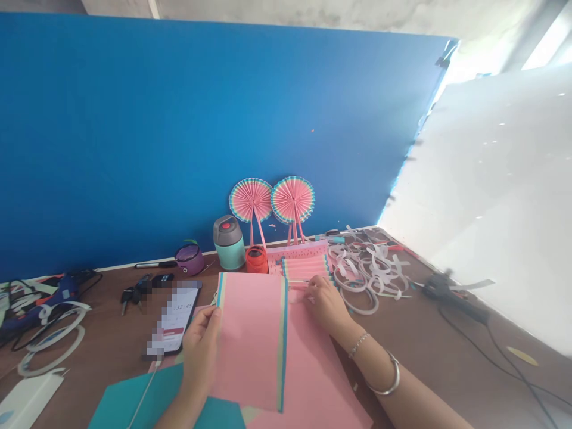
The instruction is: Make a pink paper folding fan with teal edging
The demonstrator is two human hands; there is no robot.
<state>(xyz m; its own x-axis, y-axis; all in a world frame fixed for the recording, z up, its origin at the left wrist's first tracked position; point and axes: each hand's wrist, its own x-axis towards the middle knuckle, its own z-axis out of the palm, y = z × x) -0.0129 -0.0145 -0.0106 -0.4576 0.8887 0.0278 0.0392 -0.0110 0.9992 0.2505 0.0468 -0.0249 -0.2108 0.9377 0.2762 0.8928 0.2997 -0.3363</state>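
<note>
My left hand (201,348) pinches the left edge of a pink paper sheet (252,339) with blue-green border strips and holds it tilted above the table. My right hand (326,304) reaches past the sheet's right edge; its fingers are closed at the near end of a pleated pink paper stack (306,267). What they pinch is too small to name. More pink paper (313,381) lies under the held sheet, and teal paper (134,402) lies at the near left.
Two finished pink paper fans (272,199) lean on the blue partition (179,131). A teal flask (229,241), red thread spool (256,260), purple tape (190,259), phone (176,322), keys (134,293), white paper-strip scraps (370,271), a glue gun (451,292) and tape rings (53,339) lie on the brown table.
</note>
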